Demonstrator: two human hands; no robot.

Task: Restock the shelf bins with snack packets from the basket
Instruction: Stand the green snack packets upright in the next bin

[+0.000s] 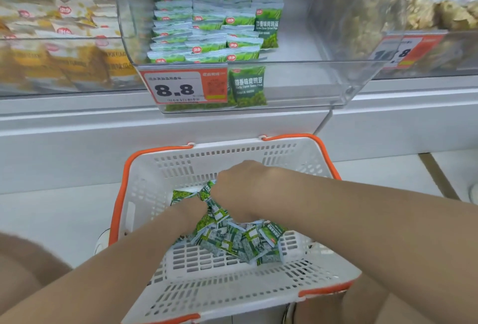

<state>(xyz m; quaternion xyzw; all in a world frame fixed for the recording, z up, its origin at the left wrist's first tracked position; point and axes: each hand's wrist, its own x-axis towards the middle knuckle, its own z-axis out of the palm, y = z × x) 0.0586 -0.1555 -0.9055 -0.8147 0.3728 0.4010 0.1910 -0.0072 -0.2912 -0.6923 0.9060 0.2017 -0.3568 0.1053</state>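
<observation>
Your right hand [240,184] curls round a bunch of green packets [232,241] in the basket [232,153], your left hand [192,206] sits buried among them with its grip hidden, so you're mid-pickup and should next lift them into the half-filled bin [323,83] above.

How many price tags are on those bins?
2. The 8.8 tag sits on the middle bin; the other tag on the right-hand bin. More may be out of view.

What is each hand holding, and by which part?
The right hand grips green packets by their ends; the left hand is hidden among them, hold unclear.
</observation>
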